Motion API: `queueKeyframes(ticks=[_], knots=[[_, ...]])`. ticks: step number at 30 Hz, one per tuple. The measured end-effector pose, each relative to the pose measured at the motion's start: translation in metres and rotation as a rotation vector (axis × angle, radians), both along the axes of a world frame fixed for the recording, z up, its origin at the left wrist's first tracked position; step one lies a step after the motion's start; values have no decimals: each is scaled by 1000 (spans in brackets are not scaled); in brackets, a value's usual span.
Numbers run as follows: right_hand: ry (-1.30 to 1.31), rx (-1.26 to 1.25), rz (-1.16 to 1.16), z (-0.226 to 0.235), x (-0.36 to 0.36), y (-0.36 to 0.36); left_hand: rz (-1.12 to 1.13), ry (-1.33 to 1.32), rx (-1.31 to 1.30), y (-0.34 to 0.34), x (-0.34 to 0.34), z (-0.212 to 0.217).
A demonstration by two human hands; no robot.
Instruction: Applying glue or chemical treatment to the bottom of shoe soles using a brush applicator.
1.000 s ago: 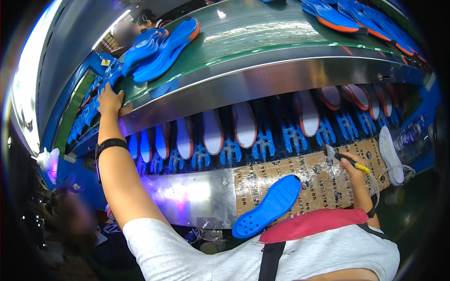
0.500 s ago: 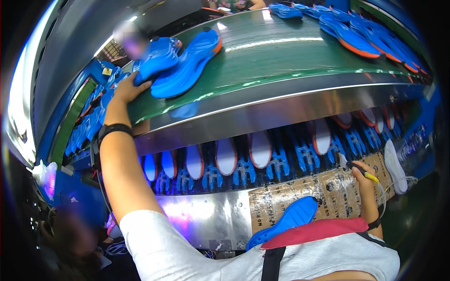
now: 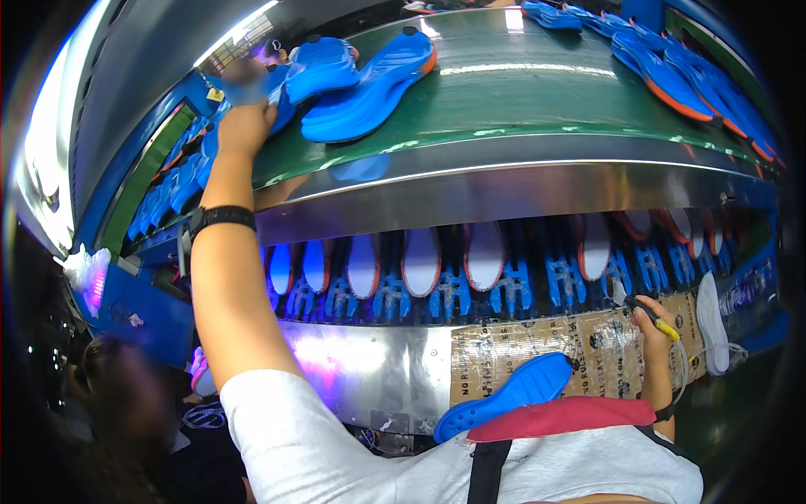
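My left hand (image 3: 243,126) reaches far out over the left end of the green conveyor belt (image 3: 495,101). It is up against blue shoe soles (image 3: 281,105); a blurred patch hides its fingers, so its grip cannot be made out. Just right of it, a blue sole with an orange edge (image 3: 369,92) lies beside another blue sole (image 3: 321,71). At the right, my right hand (image 3: 653,319) is closed on a brush-like tool (image 3: 642,307) with a black and yellow handle, its pale tip pointing up left. In front of my body lies a blue sole (image 3: 512,393).
Below the belt, white-bottomed shoe uppers (image 3: 421,265) stand in a row among blue clamps (image 3: 449,290). A cardboard-covered ledge (image 3: 537,344) joins a bare metal ledge (image 3: 369,370). A white sole-shaped piece (image 3: 712,323) stands at right. Another person (image 3: 201,428) is at lower left.
The view has shifted, so most things sit further right. My left hand has moved up and further over the soles, its fingers now hidden. My right hand still holds the tool.
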State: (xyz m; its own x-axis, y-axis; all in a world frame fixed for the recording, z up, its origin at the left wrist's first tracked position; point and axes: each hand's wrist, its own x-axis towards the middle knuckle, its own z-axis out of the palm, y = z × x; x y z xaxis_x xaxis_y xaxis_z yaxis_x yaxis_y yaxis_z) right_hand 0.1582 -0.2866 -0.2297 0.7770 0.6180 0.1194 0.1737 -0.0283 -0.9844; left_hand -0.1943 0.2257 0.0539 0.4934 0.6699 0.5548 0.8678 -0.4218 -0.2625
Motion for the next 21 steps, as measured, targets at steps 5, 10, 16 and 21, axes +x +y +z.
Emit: queueKeyframes(ticks=[5,10,16,21], knots=[[-19,-71,-8,-1,2,-2,-16,44,34,-1,-7,-8],[-91,-41,19,11,-6,18,88,160,-80,-3,9,-7],[-53,-47,24,2,2,9,140,126,-162,-3,-6,-1],[-112,-73,23,5,3,11,252,124,-162,21,-25,2]])
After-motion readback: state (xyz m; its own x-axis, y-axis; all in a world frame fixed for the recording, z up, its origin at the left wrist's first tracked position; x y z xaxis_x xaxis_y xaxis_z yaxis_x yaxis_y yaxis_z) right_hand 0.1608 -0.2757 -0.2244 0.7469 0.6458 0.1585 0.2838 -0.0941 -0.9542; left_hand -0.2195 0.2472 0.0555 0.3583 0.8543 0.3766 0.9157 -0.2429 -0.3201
